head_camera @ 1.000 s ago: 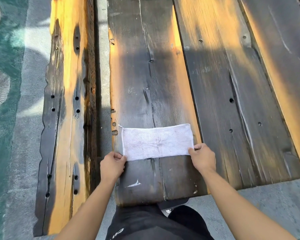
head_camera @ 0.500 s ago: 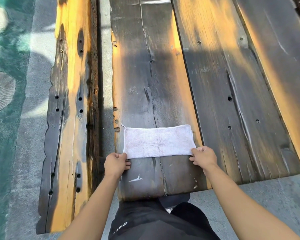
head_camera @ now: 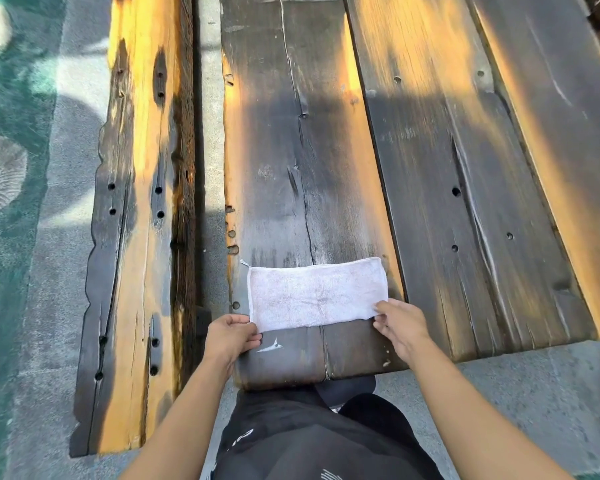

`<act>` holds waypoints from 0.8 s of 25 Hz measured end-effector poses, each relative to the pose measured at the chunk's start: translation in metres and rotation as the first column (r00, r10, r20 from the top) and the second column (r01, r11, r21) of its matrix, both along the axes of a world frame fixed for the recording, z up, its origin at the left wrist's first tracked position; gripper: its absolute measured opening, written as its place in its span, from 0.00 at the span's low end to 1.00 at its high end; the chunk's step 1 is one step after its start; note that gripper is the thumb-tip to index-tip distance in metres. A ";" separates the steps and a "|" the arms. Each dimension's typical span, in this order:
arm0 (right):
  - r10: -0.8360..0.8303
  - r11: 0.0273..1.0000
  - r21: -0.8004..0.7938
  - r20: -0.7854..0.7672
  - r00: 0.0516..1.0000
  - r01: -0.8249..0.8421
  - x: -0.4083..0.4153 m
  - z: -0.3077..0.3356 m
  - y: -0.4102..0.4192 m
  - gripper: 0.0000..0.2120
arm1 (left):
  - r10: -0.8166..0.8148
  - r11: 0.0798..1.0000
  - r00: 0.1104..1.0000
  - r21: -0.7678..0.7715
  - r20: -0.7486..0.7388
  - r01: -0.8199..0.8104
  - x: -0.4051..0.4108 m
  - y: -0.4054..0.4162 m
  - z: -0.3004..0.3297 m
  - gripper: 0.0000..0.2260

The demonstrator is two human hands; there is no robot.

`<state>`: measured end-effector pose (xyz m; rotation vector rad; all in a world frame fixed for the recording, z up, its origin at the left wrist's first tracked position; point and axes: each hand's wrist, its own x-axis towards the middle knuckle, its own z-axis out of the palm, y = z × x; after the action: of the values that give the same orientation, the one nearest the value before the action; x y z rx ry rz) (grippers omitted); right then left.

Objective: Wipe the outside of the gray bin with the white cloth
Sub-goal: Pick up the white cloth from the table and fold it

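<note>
A white cloth (head_camera: 316, 294), folded into a flat rectangle, lies on the near end of a dark wooden table (head_camera: 302, 150). My left hand (head_camera: 232, 336) pinches the cloth's near left corner. My right hand (head_camera: 400, 323) pinches its near right corner, fingers on the edge. No gray bin appears in the head view.
A weathered wooden bench (head_camera: 136, 220) runs along the table's left, across a narrow gap. More table planks (head_camera: 465, 168) extend to the right. Gray pavement (head_camera: 520, 393) and green ground (head_camera: 4, 237) surround them. My dark-clothed legs (head_camera: 312, 438) are below the table end.
Both hands stay at the cloth's near corners. The fingers of both hands have loosened a little, and the view has shifted slightly.
</note>
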<state>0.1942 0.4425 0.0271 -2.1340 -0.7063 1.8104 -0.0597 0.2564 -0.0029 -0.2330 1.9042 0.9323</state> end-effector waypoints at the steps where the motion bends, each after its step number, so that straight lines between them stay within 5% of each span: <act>1: 0.000 1.000 0.005 -0.066 0.998 0.001 -0.006 0.005 -0.002 0.09 | 0.000 1.000 1.000 0.009 0.006 0.000 0.000 0.000 0.000 0.05; 8: 0.213 0.974 0.128 -0.234 0.948 -0.187 -0.074 0.025 -0.025 0.33 | -0.074 0.997 0.996 0.022 0.045 0.073 -0.009 -0.001 0.001 0.08; 14: 0.442 0.896 0.157 -0.221 0.870 -0.415 -0.139 0.018 -0.063 0.33 | -0.070 0.997 0.988 0.017 -0.139 0.073 -0.025 -0.007 0.004 0.05; 17: 0.576 0.817 0.161 -0.203 0.792 -0.553 -0.161 0.012 -0.083 0.30 | 0.092 0.975 0.991 0.193 0.098 -0.110 -0.034 0.002 0.010 0.11; 20: 0.712 0.702 0.160 -0.136 0.689 -0.694 -0.172 0.007 -0.096 0.29 | 0.030 0.958 0.940 0.257 0.339 -0.124 -0.044 0.015 0.009 0.15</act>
<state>0.0221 0.3461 0.0338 -1.6881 -1.7070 2.2177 -0.1034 0.2712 0.0064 -0.2814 1.4457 1.1228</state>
